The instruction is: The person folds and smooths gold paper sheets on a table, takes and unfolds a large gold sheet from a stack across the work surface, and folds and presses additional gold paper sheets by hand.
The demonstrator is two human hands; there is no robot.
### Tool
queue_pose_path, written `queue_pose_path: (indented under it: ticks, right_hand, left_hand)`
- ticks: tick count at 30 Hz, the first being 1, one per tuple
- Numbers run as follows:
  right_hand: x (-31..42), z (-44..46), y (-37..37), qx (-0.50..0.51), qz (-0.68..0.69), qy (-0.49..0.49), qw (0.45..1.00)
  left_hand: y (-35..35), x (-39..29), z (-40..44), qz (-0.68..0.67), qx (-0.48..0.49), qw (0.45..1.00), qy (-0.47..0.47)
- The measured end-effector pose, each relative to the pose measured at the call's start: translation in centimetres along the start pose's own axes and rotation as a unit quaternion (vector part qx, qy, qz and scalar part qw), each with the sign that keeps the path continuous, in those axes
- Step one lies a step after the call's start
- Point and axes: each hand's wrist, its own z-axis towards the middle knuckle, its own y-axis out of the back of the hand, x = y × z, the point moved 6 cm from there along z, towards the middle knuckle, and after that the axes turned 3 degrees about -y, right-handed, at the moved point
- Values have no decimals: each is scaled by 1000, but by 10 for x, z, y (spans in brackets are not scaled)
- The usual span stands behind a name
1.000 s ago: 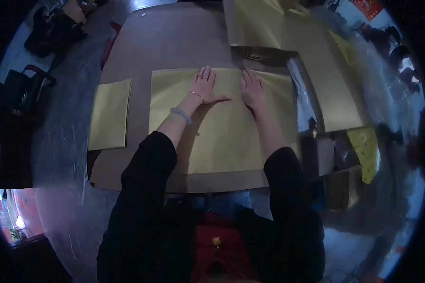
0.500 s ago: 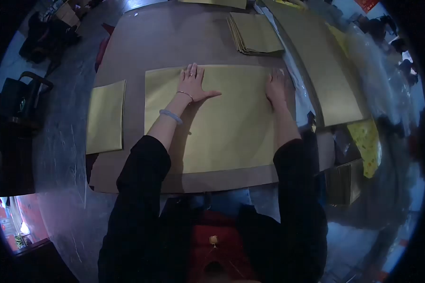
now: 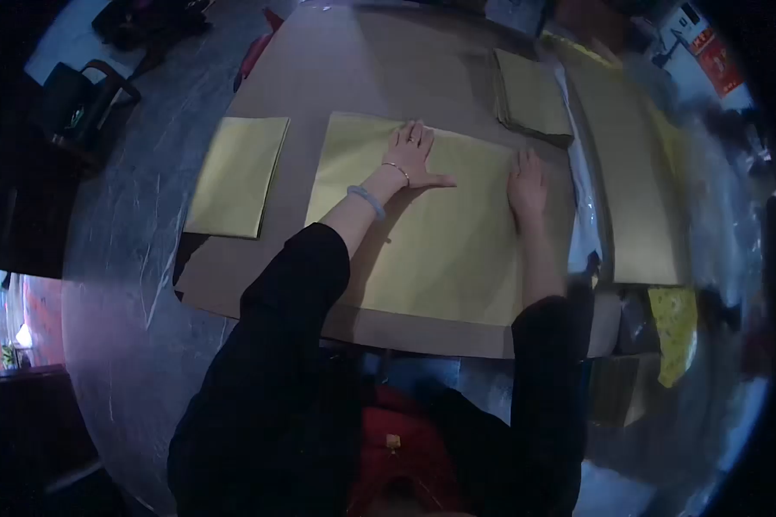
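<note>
Lying flat on the gold sheet, both empty hands have fingers outstretched.

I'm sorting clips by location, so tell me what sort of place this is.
Likely a small paper-working shop: the broad brown table bears a large gold sheet, with a smaller gold stack beyond it to the right.

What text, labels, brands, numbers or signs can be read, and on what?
None can be read.
Red poster, upper right: pale marks, too blurred to read.
Gold sheet under the left hand and right hand: no lettering visible.
</note>
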Motion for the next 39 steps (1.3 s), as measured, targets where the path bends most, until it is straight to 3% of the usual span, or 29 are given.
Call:
queue_pose_path:
  ticks: [1, 6, 8, 12, 13, 20, 22, 25, 26, 28, 30, 31, 32, 33, 34, 36, 39]
  right_hand:
    - [2, -3, 2, -41, 2, 26, 999]
    - [2, 0, 1, -30, 45, 39, 998]
    - [2, -4, 10, 15, 3, -10, 1000]
    - [-3, 3, 1, 5, 11, 2, 1000]
    - [-2, 0, 2, -50, 31, 38, 998]
    - [-7, 2, -4, -27, 17, 11, 999]
    - [-5, 0, 0, -21, 76, 9, 997]
    - [4, -5, 10, -23, -16, 6, 1000]
    - [11, -7, 11, -27, -17, 1, 999]
    - [38, -16, -1, -2, -185, 69, 980]
    - [89, -17, -30, -44, 84, 127, 987]
    - [134, -31, -25, -23, -67, 216, 974]
    - [167, -39, -17, -35, 114, 183, 976]
    - [200, -37, -19, 57, 39, 212, 975]
    - [248, -44, 3, 109, 105, 227, 962]
    - [275, -45, -15, 50, 130, 284, 949]
    - [273, -40, -20, 58, 172, 266, 947]
  left_hand:
    - [2, -1, -2, -15, -4, 1000, -11]
    - [3, 6, -6, -38, -45, 998, -11]
    - [3, 11, -6, -46, -64, 997, -13]
    - [6, 61, -15, -48, -89, 994, 35]
    - [9, 72, -19, -47, -86, 995, 34]
    - [22, 134, -44, 21, -62, 991, 116]
    - [25, 138, -47, 36, -74, 987, 135]
    - [20, 137, -47, 45, -70, 987, 136]
    - [20, 138, -45, 50, -73, 986, 139]
    - [20, 137, -46, 45, -61, 987, 139]
    - [21, 141, -48, 53, -68, 985, 147]
    - [24, 135, -49, 47, -66, 986, 145]
    - [20, 136, -50, 50, -63, 988, 135]
    - [14, 143, -52, 37, -74, 986, 145]
    - [15, 142, -44, 30, -84, 986, 141]
    - [15, 143, -43, 40, -91, 985, 139]
    - [14, 144, -42, 62, -97, 984, 138]
